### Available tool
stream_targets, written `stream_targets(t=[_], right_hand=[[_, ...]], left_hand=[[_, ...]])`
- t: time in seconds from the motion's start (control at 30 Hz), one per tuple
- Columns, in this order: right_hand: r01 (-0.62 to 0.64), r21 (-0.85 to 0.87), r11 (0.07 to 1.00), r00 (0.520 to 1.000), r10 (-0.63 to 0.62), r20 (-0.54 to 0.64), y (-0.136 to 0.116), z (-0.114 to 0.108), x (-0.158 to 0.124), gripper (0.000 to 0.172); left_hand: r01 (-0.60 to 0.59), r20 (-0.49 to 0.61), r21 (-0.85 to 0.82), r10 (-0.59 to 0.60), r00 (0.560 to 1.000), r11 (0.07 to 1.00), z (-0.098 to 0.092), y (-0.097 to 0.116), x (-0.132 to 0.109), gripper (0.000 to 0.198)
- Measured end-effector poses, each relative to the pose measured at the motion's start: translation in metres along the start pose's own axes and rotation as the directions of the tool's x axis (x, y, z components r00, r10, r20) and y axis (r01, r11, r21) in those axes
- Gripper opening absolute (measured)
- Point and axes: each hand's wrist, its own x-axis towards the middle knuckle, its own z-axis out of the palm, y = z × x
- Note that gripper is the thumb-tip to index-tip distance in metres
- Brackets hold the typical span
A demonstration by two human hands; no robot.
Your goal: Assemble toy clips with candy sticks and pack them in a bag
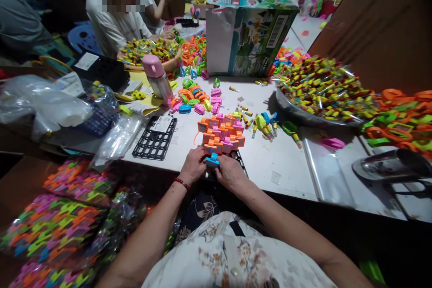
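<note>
Both hands meet at the near edge of the worktop [270, 153]. The left hand [193, 165] and right hand [230, 172] each have a closed pinch grip on one small blue clip [212, 160], fingers tight on its sides and nothing else held. The blue clip sits just off the near side of the block of clips [221, 134], which is orange and pink and packed on a black grid [240, 158] that is mostly hidden under it.

Risks, as a judgement:
- The blue clip is small and slick-looking, so a pinch from both sides could pop it out and over the near edge into the lap.
- A push against the block of clips could shove its rows out of line, or slide the black grid toward the far edge.
- A wrist could sweep the loose candy tubes [266, 131] just right of the block.

Counts:
- Blue clip in hand: one.
- Black grids: two, with the spare grid [155, 138] empty and left of the block.
- Block: well over a dozen pieces (too overlapped for an exact count), orange and pink only.
- Pink bottle [157, 76]: one, toward the far left.
- Cardboard box [246, 40]: one, at the far edge.
- Metal tray [293, 110] heaped with candy tubes: one, on the right.
- Filled bags [50, 229]: at least three, below the near left corner.
- One other person [111, 27], at the far left.
</note>
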Motion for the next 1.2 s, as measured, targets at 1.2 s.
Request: stream_targets(t=[1.2], right_hand=[[0.059, 0.191, 0.98, 0.996, -0.046, -0.073, -0.004, 0.009, 0.017, 0.027]], left_hand=[[-0.276, -0.443, 0.016, 0.254, 0.86, 0.961, -0.021, 0.04, -0.022, 0.021]])
